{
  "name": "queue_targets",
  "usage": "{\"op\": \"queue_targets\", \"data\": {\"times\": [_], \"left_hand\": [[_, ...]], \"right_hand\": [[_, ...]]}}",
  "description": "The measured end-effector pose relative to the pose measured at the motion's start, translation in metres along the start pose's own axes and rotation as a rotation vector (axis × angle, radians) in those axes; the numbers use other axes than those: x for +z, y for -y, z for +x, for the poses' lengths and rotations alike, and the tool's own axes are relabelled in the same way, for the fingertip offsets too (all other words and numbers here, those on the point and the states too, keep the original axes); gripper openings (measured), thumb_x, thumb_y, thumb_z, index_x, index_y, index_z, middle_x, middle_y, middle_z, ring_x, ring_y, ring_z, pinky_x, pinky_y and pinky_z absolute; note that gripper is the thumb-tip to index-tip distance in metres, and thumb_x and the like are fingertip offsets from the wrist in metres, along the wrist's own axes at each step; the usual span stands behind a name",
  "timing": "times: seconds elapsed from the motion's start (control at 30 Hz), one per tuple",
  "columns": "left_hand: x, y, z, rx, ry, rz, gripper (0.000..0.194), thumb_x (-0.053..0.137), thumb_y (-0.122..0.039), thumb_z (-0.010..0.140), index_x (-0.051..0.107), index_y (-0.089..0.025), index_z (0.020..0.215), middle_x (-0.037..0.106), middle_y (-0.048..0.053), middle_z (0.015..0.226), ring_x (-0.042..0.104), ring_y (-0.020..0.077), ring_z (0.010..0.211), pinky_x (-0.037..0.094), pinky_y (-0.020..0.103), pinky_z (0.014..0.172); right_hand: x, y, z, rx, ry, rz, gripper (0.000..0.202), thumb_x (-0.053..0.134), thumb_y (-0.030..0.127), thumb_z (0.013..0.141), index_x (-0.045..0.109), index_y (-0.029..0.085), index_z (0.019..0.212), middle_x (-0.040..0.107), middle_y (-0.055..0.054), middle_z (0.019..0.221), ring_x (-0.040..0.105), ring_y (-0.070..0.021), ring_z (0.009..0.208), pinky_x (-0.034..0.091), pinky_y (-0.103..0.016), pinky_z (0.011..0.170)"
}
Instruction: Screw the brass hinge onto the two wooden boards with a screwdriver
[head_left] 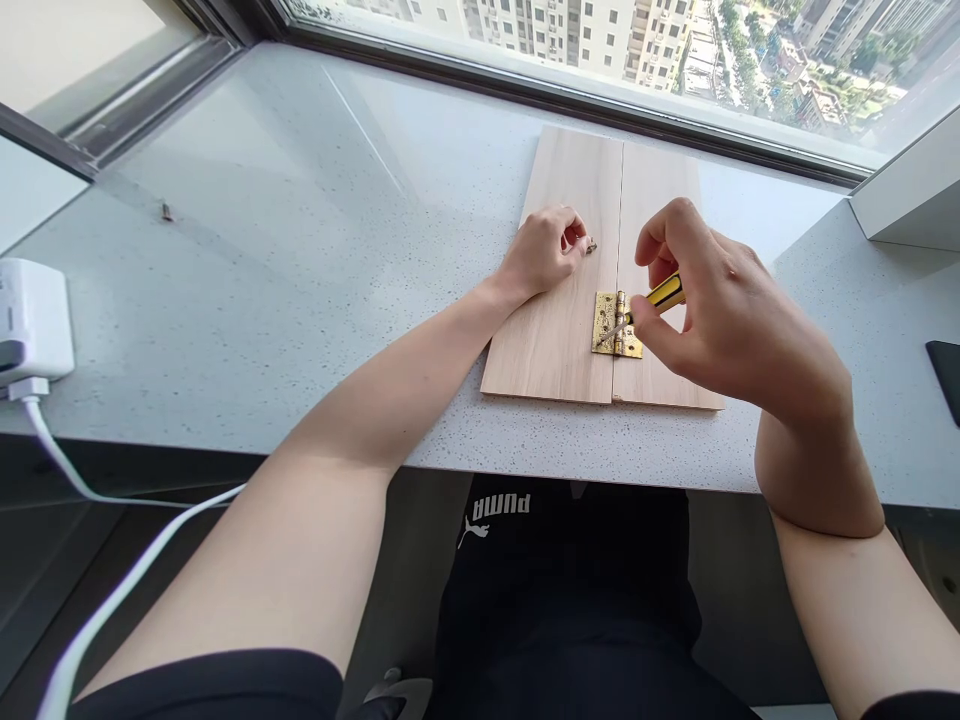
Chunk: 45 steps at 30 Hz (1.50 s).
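Note:
Two pale wooden boards (551, 330) lie side by side, their long edges meeting at a narrow seam. A brass hinge (606, 312) lies flat across the seam near the close end, its knuckle along the joint. My right hand (739, 305) is closed around the yellow-and-black handle of a screwdriver (666, 291); its shaft slants down to the left, with the tip at the hinge's left leaf. My left hand (551, 245) rests on the left board, its fingers pinched at small brownish metal screws (591, 246), partly hidden by the fingertips.
The boards sit on a speckled white countertop (300, 250) below a window frame (525, 95). A small dark object (166, 211) lies far left. A white charger (34, 320) with a cable (135, 590) is at the left edge, a dark flat object (945, 375) at the right.

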<state>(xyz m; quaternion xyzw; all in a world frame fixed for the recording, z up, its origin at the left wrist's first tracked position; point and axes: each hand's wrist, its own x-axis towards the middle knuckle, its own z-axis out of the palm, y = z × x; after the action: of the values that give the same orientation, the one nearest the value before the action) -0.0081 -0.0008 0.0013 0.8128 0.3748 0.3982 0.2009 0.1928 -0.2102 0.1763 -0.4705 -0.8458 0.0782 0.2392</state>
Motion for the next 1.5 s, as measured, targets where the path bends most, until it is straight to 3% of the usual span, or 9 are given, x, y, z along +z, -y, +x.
{"op": "queue_targets", "data": {"times": [0.07, 0.2, 0.3, 0.47, 0.7, 1.03, 1.13, 1.33, 1.5], "left_hand": [[-0.003, -0.007, 0.000, -0.023, 0.012, 0.011, 0.011, 0.072, -0.021, 0.105, 0.069, -0.026, 0.095, 0.080, 0.009, 0.104, 0.074, 0.0258, 0.093, 0.062, 0.044, 0.087], [-0.019, -0.028, 0.007, -0.043, 0.087, 0.042, 0.007, 0.071, -0.022, 0.105, 0.073, -0.024, 0.099, 0.081, 0.010, 0.108, 0.074, 0.0266, 0.098, 0.061, 0.043, 0.092], [-0.043, -0.048, 0.015, -0.037, 0.270, 0.076, 0.008, 0.074, -0.027, 0.102, 0.080, -0.023, 0.107, 0.081, 0.009, 0.108, 0.075, 0.0276, 0.100, 0.060, 0.041, 0.094], [-0.081, -0.084, 0.018, -0.048, 0.815, 0.151, 0.029, 0.079, -0.043, 0.095, 0.087, -0.025, 0.117, 0.081, 0.004, 0.104, 0.077, 0.0270, 0.103, 0.056, 0.034, 0.088], [-0.075, -0.132, 0.007, -0.179, 1.148, 0.245, 0.037, 0.086, -0.043, 0.086, 0.087, -0.028, 0.120, 0.085, 0.004, 0.107, 0.078, 0.0274, 0.104, 0.054, 0.032, 0.088], [-0.058, -0.142, 0.002, -0.150, 1.216, 0.277, 0.020, 0.080, -0.031, 0.089, 0.080, -0.024, 0.108, 0.083, 0.005, 0.108, 0.076, 0.0275, 0.100, 0.049, 0.034, 0.081], [-0.054, -0.139, 0.001, -0.120, 1.211, 0.251, 0.014, 0.075, -0.024, 0.089, 0.079, -0.024, 0.102, 0.080, 0.005, 0.101, 0.073, 0.0276, 0.097, 0.048, 0.035, 0.080], [-0.052, -0.138, -0.001, -0.044, 1.209, 0.223, 0.014, 0.067, -0.020, 0.091, 0.077, -0.021, 0.101, 0.075, 0.005, 0.097, 0.066, 0.0249, 0.090, 0.046, 0.035, 0.077], [-0.052, -0.138, -0.002, -0.033, 1.185, 0.230, 0.017, 0.068, -0.021, 0.092, 0.081, -0.021, 0.103, 0.075, 0.007, 0.093, 0.068, 0.0278, 0.093, 0.048, 0.037, 0.081]], "right_hand": [[0.003, 0.000, 0.001, 0.079, -0.039, -0.056, 0.013, 0.061, 0.039, 0.118, 0.053, 0.030, 0.120, 0.075, -0.006, 0.102, 0.068, -0.0268, 0.079, 0.055, -0.045, 0.078], [0.003, -0.004, 0.003, 0.225, -0.062, -0.150, 0.039, 0.053, 0.066, 0.122, 0.061, 0.028, 0.116, 0.057, 0.001, 0.068, 0.058, -0.0256, 0.061, 0.048, -0.042, 0.069], [0.001, -0.007, 0.003, 0.216, -0.063, -0.174, 0.034, 0.053, 0.058, 0.122, 0.061, 0.028, 0.111, 0.052, 0.002, 0.064, 0.053, -0.0228, 0.057, 0.045, -0.041, 0.068], [-0.002, -0.008, 0.001, 0.108, -0.019, -0.117, 0.012, 0.057, 0.041, 0.120, 0.058, 0.029, 0.120, 0.059, 0.001, 0.074, 0.053, -0.0219, 0.061, 0.048, -0.041, 0.068], [0.000, -0.005, -0.001, 0.037, -0.007, -0.030, 0.008, 0.060, 0.031, 0.116, 0.053, 0.031, 0.121, 0.076, -0.008, 0.119, 0.069, -0.0261, 0.084, 0.059, -0.047, 0.084], [0.000, -0.007, 0.004, 0.175, -0.048, -0.121, 0.016, 0.052, 0.039, 0.121, 0.056, 0.029, 0.109, 0.049, 0.004, 0.063, 0.042, -0.0204, 0.053, 0.036, -0.039, 0.064], [-0.004, -0.003, 0.002, 0.138, -0.008, -0.059, 0.003, 0.053, 0.028, 0.116, 0.056, 0.029, 0.115, 0.052, 0.005, 0.064, 0.043, -0.0199, 0.055, 0.035, -0.040, 0.064], [-0.005, 0.002, -0.002, 0.073, 0.045, -0.035, 0.024, 0.068, 0.023, 0.103, 0.055, 0.028, 0.123, 0.067, -0.001, 0.090, 0.057, -0.0225, 0.072, 0.043, -0.042, 0.073], [-0.007, -0.005, -0.001, 0.132, 0.037, -0.148, 0.009, 0.065, 0.030, 0.111, 0.060, 0.028, 0.118, 0.057, 0.002, 0.074, 0.046, -0.0208, 0.062, 0.036, -0.041, 0.067]]}}
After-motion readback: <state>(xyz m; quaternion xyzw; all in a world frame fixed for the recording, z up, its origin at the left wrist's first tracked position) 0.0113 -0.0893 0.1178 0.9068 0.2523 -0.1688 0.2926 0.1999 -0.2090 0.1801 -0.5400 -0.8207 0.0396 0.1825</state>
